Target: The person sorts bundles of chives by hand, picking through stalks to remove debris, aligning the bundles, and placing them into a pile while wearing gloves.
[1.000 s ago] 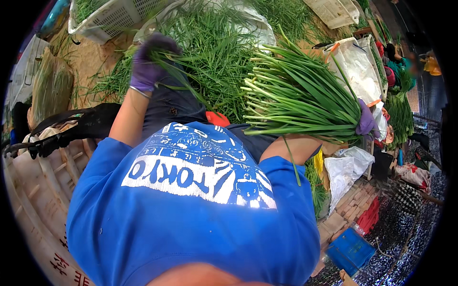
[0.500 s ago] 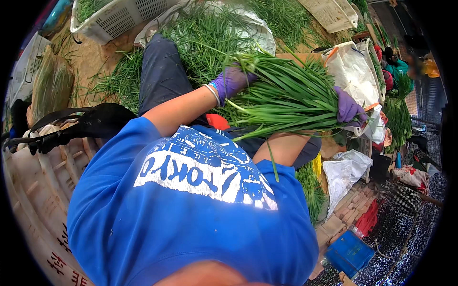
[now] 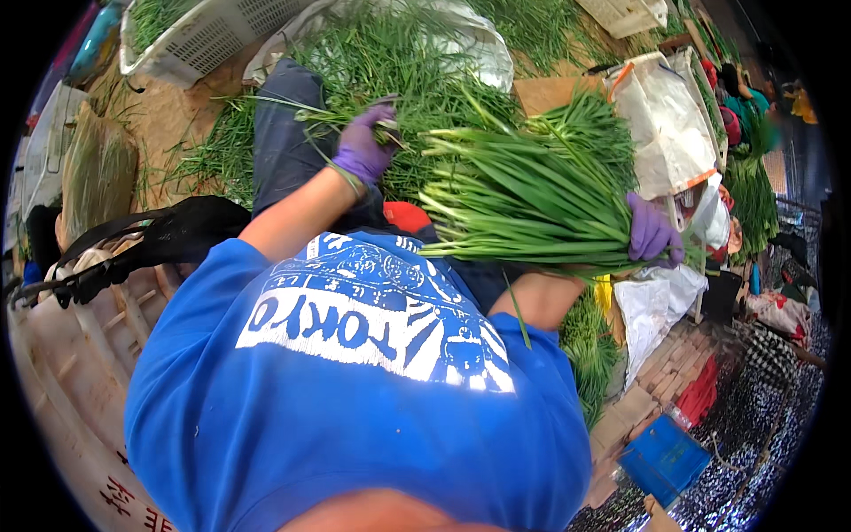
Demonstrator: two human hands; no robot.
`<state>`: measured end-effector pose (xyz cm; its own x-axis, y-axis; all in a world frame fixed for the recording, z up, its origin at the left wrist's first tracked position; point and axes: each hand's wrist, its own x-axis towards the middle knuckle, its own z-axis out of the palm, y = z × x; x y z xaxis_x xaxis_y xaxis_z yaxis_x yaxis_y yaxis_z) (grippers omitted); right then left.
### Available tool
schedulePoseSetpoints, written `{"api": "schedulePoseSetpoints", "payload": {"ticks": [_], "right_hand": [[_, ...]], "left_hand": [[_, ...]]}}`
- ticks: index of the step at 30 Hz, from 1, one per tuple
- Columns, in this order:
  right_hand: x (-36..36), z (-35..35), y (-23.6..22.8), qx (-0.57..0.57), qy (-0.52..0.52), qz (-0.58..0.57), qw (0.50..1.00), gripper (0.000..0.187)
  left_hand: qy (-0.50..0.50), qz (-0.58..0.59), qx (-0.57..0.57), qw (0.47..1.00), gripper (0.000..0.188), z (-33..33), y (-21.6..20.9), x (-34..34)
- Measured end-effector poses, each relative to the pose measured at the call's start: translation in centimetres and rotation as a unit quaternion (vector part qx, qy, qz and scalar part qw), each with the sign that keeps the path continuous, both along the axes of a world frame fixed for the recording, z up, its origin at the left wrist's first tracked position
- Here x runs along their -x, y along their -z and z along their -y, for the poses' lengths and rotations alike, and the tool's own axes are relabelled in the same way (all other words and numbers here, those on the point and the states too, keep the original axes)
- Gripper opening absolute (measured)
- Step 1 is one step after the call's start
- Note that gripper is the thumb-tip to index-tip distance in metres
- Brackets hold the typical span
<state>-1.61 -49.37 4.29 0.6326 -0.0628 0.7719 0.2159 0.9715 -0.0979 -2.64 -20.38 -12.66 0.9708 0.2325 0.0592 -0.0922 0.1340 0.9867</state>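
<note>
A thick bunch of green Chinese chives (image 3: 532,199) lies sideways in front of my chest, its pale cut ends toward the left. My right hand (image 3: 654,232), in a purple glove, is closed around the leafy end of the bunch; most of its fingers show, while the palm side is hidden. My left hand (image 3: 365,146), also gloved in purple, is apart from the bunch, over my left knee. A few loose chive blades (image 3: 301,111) stick out of its closed fingers to the left.
Loose chives (image 3: 390,62) are heaped on a white sack (image 3: 492,58) ahead. A white crate (image 3: 213,44) stands at the far left. On the right are a white bag (image 3: 660,133), a blue bin (image 3: 663,459) and brick paving (image 3: 656,372). Other people (image 3: 749,106) work at the far right.
My left hand has come away from the chive bunch and moved left, with a few loose blades in it. The right hand keeps its hold on the bunch.
</note>
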Motion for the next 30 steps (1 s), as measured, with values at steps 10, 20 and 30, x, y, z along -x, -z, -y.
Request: {"api": "schedulePoseSetpoints", "payload": {"ticks": [10,20,30], "right_hand": [[10.7,11.2,8.7,0.059,0.252,-0.107,0.960,0.020],[10.1,10.0,10.1,-0.003,0.128,-0.110,0.986,0.021],[8.7,8.8,10.7,-0.046,0.089,-0.132,0.986,0.015]], "left_hand": [[0.478,-0.401,0.282,0.729,0.040,6.8,2.2,-5.9],[0.576,-0.126,0.154,0.793,0.033,13.3,-2.0,-3.9],[0.542,-0.238,0.119,0.797,0.029,6.1,-1.4,-5.5]]}}
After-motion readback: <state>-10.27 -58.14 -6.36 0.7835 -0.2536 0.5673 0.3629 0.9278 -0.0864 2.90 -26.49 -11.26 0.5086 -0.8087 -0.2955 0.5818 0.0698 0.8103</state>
